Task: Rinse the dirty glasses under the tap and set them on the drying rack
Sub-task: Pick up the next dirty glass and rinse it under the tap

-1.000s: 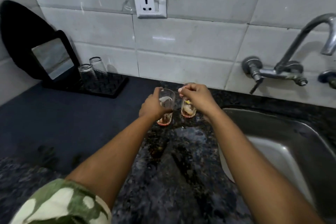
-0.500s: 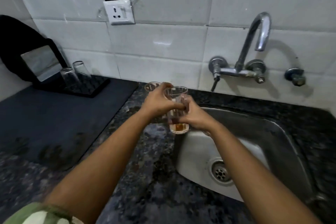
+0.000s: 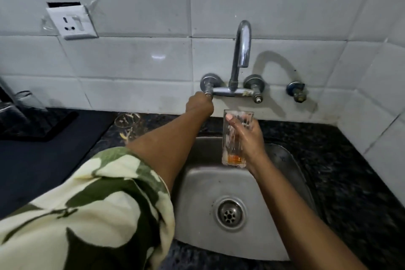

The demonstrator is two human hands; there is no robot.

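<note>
My right hand (image 3: 248, 138) holds a dirty glass (image 3: 232, 155) upright over the steel sink (image 3: 197, 193), below the tap spout (image 3: 242, 48). Orange residue sits in the bottom of that glass. My left hand (image 3: 198, 103) is closed around the tap's left handle (image 3: 208, 87) on the wall. No water shows at the spout. A second dirty glass (image 3: 127, 123) stands on the granite counter left of the sink, partly hidden by my left forearm. The black drying rack (image 3: 43, 129) lies at the far left with clear glasses (image 3: 24, 99) on it.
A dark mat (image 3: 43, 164) covers the counter left of the sink. A wall socket (image 3: 71, 22) hangs on the white tiles. A second valve (image 3: 297, 92) juts from the wall right of the tap. Speckled granite counter (image 3: 339, 171) runs to the right of the sink.
Both hands were on the glass at the sink's edge. Now my right hand alone holds it under the spout, and my left hand has reached up to the tap handle.
</note>
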